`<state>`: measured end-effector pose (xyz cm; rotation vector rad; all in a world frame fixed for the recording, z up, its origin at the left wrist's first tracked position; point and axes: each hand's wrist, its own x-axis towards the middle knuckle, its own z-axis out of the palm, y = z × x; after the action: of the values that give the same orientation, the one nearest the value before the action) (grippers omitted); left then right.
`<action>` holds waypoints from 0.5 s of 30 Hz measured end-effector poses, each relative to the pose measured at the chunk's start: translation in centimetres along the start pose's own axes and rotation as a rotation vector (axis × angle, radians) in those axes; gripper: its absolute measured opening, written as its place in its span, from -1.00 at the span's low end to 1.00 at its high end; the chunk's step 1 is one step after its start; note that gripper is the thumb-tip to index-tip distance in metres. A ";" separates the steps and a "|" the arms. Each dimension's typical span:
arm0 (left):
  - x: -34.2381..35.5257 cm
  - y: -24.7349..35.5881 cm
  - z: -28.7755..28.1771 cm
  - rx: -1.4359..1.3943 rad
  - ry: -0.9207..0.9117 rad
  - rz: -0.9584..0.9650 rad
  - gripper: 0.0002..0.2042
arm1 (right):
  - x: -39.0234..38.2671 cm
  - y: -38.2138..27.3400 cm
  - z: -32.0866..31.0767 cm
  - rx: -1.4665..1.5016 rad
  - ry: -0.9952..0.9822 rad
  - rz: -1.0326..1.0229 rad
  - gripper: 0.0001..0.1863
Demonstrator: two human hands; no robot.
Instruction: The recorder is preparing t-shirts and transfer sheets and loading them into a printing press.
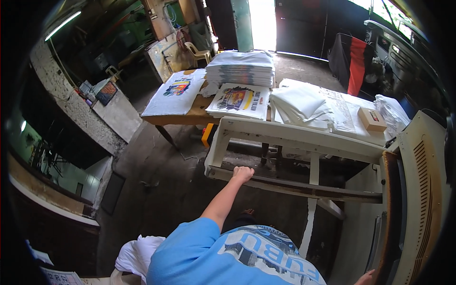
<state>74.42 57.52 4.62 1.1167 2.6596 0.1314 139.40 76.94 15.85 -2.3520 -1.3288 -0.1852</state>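
Head view: a long, off-white, rectangular metal frame [304,135] lies ahead of the person, just this side of a brown-edged table [185,120] bearing a tall stack of white cloth [240,69]. The left hand [243,174] is curled round the frame's near rail, by its left end; the right hand [365,278] is cut off by the lower edge — its grip cannot be told. The frame looks heavy, stiff and hardly fragile — probably smooth, best held by that rail near the corner.
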 end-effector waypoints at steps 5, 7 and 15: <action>-0.1 1.0 -0.2 0.049 -0.025 -0.034 -0.55 | 10.4 5.4 5.7 -0.076 -0.175 0.055 -0.62; -0.1 1.5 -0.6 0.023 -0.030 -0.085 -0.54 | 13.1 8.2 7.9 -0.082 -0.207 0.027 -0.59; 0.3 2.4 -0.5 0.015 -0.045 -0.149 -0.51 | 21.2 11.0 12.0 -0.185 -0.473 0.033 -0.24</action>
<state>75.71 59.42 5.51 0.9108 2.6961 0.0578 158.78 93.80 8.51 -2.6812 -1.5337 0.2904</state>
